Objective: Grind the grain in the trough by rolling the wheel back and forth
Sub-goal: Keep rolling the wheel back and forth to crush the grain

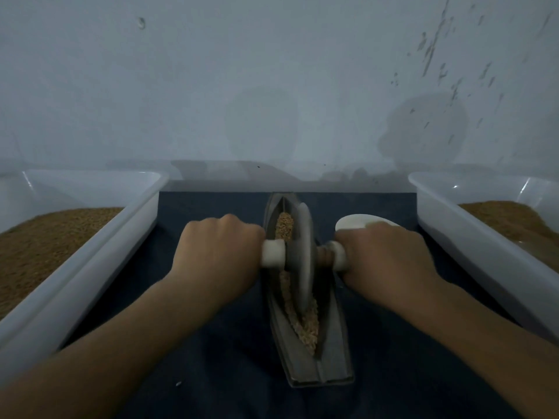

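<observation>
Left grip (220, 252) and right grip (384, 252) are both closed tight around the white handle (272, 252) that runs through the wheel (304, 258), one fist on each stub, knuckles up. So it's a proper two-handed hold with nothing loose.

The wheel stands upright in the trough (329, 367), which runs from 12 o'clock to 6 o'clock down the middle of the dark cloth (211, 343) on the table. The wheel sits about mid-trough, maybe a touch toward the 12 o'clock end.

The grain (305, 328) is in the groove on both sides of the wheel. There's a small bunch toward 12 o'clock and a longer, thicker line trailing to the 6 o'clock tip. None has spilled onto the cloth that I can spot, apart from one pale speck at about 7 o'clock.

As for progress, I'd say it's underway but not close to finished. The stuff at the 6 o'clock end looks chunky and kernel-shaped to me, not like flour, though the shot is dim and a bit soft, so take that with salt. My guess is it needs plenty more passes, especially through that 6 o'clock pile.

Off to the sides, the left tub (99, 246) at 9 o'clock and the right tub (453, 237) at 3 o'clock are both part-filled with something brown. A white dish (357, 222) peeks out just behind the right grip.
</observation>
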